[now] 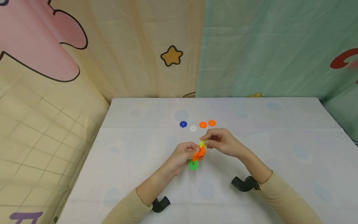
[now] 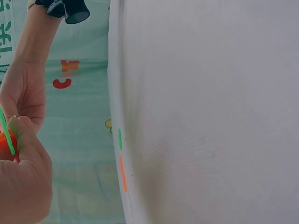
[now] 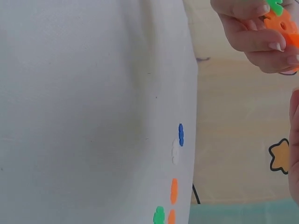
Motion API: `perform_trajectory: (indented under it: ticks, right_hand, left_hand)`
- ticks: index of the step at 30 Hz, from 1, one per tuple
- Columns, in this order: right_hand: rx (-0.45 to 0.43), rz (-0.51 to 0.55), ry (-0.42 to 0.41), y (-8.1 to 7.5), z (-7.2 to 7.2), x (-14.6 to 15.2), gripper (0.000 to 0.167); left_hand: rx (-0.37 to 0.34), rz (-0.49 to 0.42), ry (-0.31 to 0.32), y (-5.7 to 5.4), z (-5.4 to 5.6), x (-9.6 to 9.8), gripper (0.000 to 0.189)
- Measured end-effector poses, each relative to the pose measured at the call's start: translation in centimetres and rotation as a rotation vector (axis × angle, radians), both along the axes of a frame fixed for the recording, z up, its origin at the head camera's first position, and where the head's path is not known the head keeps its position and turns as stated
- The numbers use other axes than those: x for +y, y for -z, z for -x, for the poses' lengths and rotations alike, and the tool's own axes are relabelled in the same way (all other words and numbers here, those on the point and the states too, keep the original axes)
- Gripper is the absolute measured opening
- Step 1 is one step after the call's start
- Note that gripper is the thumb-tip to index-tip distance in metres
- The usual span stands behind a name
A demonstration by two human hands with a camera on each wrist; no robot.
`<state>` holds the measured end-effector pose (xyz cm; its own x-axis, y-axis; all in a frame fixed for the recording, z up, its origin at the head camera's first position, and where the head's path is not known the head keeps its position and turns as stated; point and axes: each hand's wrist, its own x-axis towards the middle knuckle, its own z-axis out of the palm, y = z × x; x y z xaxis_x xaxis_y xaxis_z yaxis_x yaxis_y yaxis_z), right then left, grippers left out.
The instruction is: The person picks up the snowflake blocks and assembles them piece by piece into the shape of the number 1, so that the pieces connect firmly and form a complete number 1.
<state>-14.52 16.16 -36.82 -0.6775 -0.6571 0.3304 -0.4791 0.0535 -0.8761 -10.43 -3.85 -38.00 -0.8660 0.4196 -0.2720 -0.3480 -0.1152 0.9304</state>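
Note:
My left hand [image 1: 183, 155] grips a joined string of notched plastic discs over the table. Orange discs [image 1: 199, 153] make up its middle, and a green disc [image 1: 193, 165] hangs at the lower end. At the upper end, my right hand [image 1: 223, 142] pinches a yellow disc [image 1: 202, 143] between thumb and fingers, right against the orange ones. The left wrist view shows the green disc [image 2: 7, 133] edge-on beside the left fingers. In the right wrist view, the left hand's fingers [image 3: 252, 39] curl around the orange discs [image 3: 281, 23]; the right hand shows only at the edge.
Beyond the hands, a blue disc [image 1: 183, 124], a white disc [image 1: 193, 128] and two orange discs [image 1: 203, 124] lie flat on the white-covered table [image 1: 139, 174]. Another green disc [image 3: 159, 215] lies near them. Printed curtains [image 1: 139, 62] hang behind the table. Black wrist mounts [image 1: 242, 184] sit on both forearms.

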Motion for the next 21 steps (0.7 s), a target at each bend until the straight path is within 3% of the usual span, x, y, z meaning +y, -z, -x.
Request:
perform_trajectory:
  ticks: [9, 21]
  right_hand:
    - [-0.074, -0.007, 0.042, 0.2, -0.1, 0.5, 0.015]
    - [-0.088, -0.079, 0.16, 0.6, -0.1, 1.0, 0.014]
  left_hand:
    - [0.001, 0.015, 0.017, 0.0, 0.2, 0.2, 0.015]
    - [-0.014, 0.037, 0.117, 0.0, 0.9, 0.2, 0.032]
